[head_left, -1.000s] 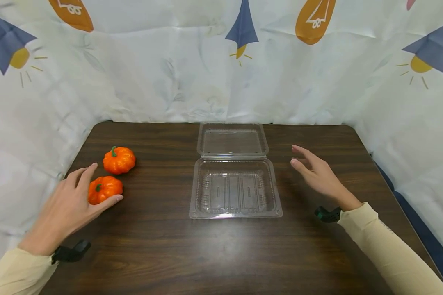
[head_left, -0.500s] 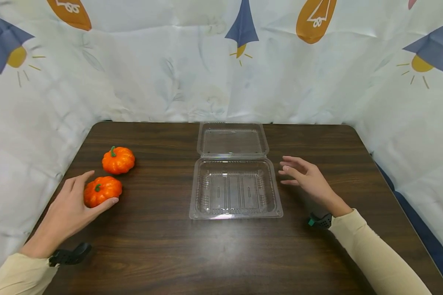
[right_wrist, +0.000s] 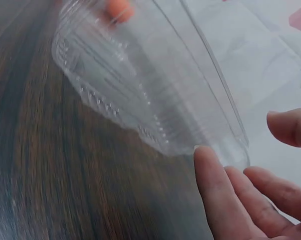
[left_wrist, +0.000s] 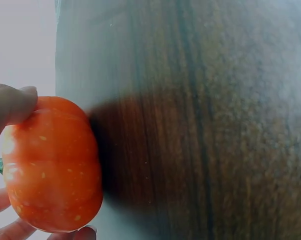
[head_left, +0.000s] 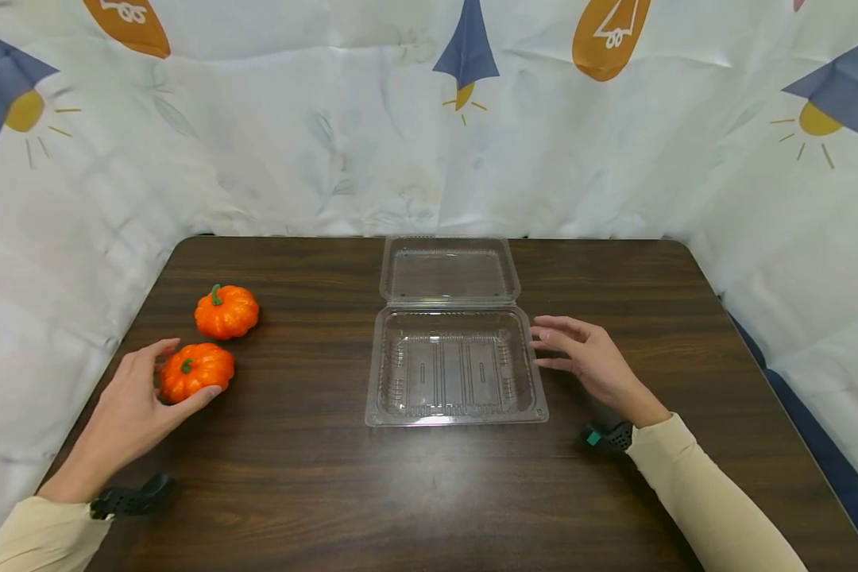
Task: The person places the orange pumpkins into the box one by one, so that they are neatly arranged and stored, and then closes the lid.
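My left hand (head_left: 132, 405) holds the nearer small orange pumpkin (head_left: 199, 372) on the left of the table. In the left wrist view the thumb lies on one side of this pumpkin (left_wrist: 55, 170) and fingertips show at the other. Its green stem points toward the palm. A second orange pumpkin (head_left: 227, 312) stands just behind it. Mid-table lies a clear plastic clamshell container (head_left: 454, 418), its lid (head_left: 450, 270) folded back. My right hand (head_left: 600, 365) is beside the container's right rim, fingers loosely extended and thumb apart, fingertips right at the edge.
The dark wood-grain table (head_left: 429, 500) has rounded far corners. A white printed cloth (head_left: 293, 143) hangs behind it and along both sides. Black wristbands (head_left: 132, 496) sit on both wrists below cream sleeves.
My right hand has moved left and nearer to the container's right rim. The left thumb and fingers have drawn in around the nearer pumpkin, which has shifted slightly left.
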{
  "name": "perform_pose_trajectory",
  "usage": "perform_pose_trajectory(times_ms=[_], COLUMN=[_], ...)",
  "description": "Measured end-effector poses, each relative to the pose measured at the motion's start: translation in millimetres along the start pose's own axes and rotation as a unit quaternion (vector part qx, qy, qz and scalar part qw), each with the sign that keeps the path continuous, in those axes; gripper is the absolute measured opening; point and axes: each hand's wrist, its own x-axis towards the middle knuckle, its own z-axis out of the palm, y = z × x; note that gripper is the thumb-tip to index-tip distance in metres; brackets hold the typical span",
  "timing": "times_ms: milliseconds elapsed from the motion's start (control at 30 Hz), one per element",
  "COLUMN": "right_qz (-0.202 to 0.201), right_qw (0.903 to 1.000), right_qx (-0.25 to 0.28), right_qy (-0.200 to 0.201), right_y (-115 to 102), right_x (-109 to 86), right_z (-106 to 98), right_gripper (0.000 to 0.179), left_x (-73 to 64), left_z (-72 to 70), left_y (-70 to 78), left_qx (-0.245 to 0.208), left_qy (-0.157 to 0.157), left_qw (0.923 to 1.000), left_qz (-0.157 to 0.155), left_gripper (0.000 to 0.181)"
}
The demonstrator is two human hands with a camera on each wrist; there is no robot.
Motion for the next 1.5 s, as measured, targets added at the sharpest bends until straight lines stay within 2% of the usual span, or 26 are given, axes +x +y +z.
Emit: perform_pose_trajectory(times_ms=[233,500,800,1500], right_qz=[0.018,0.018,0.021,0.025], right_qw=[0.9997,0.9995,0.9990,0.9981], right_qx=[0.014,0.024,0.040,0.055], right_qy=[0.008,-0.002,-0.004,-0.012], right_y=[2.4,6.1,9.3,9.8], right_x=[-0.1,-1.0,-1.4,-1.6], right_z=[6.1,8.9,10.8,14.5], right_gripper=[0.054,0.048,0.032,0.030], left_x=[-0.4,-0.1,-0.6,1.0], left_z=[0.9,2.5,3.6,3.3], left_y=[-0.6,-0.6,0.8,4.9], left_qx=[-0.005,-0.002,0.000,0.017], left_qy=[0.001,-0.002,-0.005,-0.015], left_qw=[1.0000,0.9998,0.9997,0.9994], left_qz=[-0.007,-0.017,-0.025,-0.025], left_gripper=[0.088,0.087,0.084,0.079])
